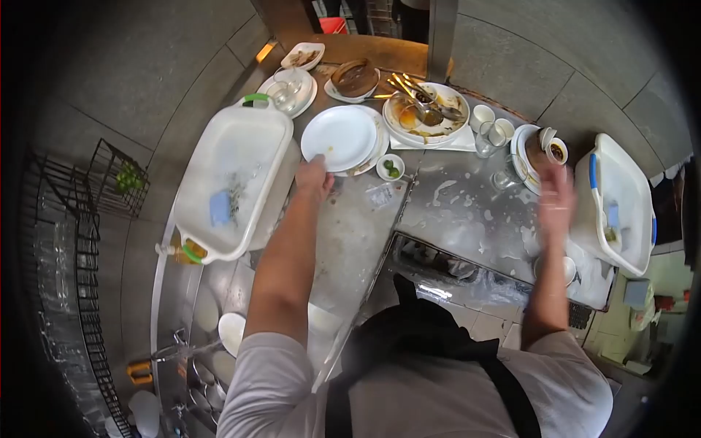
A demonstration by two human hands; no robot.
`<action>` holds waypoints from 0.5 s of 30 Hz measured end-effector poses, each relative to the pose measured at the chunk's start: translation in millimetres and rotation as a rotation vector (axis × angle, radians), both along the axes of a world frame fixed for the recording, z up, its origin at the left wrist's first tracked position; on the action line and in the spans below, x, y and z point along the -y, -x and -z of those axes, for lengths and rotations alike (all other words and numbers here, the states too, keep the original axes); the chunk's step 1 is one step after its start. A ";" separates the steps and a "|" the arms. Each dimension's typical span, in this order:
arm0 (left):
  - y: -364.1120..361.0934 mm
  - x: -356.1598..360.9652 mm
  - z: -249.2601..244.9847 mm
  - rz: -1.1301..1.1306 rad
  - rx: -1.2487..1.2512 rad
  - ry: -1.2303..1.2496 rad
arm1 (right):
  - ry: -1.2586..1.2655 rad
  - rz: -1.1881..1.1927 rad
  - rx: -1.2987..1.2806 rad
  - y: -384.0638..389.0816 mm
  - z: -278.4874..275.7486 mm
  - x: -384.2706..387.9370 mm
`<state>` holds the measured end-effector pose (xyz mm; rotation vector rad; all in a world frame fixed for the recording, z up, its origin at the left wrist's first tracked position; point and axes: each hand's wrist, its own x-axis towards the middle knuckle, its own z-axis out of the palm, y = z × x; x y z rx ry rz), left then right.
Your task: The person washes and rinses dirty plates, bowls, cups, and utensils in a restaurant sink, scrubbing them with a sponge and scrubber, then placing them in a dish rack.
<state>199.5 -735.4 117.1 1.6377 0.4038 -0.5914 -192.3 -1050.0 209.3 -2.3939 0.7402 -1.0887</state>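
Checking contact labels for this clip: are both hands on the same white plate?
No, the left hand is at the rim of the white plate, while the blurred right hand is well apart from it.

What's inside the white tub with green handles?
White tub with green handles: cloudy liquid, a blue sponge and dark scraps. The cloudiness hides the bottom; can't tell what's under it.

Grey tiled walls (197,55), tiled floor (489,321)
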 end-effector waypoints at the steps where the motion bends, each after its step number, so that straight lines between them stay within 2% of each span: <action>1: 7.9 1.1 -11.7 -0.007 0.075 0.029 | -0.507 -0.124 -0.006 -39.8 25.5 -36.1; 2: 11.6 2.1 -19.4 -0.011 0.156 0.063 | -0.605 -0.314 0.021 -79.7 30.1 -74.8; 3: 13.6 -0.7 -18.7 -0.019 0.158 0.065 | -0.779 -0.364 -0.167 -111.8 26.9 -101.6; 4: 16.8 -6.4 -15.7 -0.002 0.192 0.129 | -1.052 -0.522 -0.103 -144.4 52.3 -113.6; 6: 20.6 -17.6 -9.9 -0.011 0.232 0.196 | -1.441 -0.516 -0.113 -199.6 55.7 -138.0; 7: 24.4 -22.2 -4.9 0.006 0.309 0.198 | -1.440 -0.534 -0.129 -218.1 60.2 -142.3; 9: 36.6 -34.6 1.6 -0.005 0.392 0.191 | -1.446 -0.405 -0.190 -247.3 65.9 -157.4; 12: 79.2 -67.1 14.2 0.034 0.421 0.346 | -1.318 -0.511 -0.267 -236.2 45.8 -184.4; 13: 103.4 -83.2 14.5 0.003 0.411 0.387 | -1.284 -0.533 -0.195 -225.2 41.7 -203.7; 15: 160.7 -126.6 0.2 -0.064 0.383 0.363 | -0.850 -0.789 -0.113 -210.0 90.2 -226.6</action>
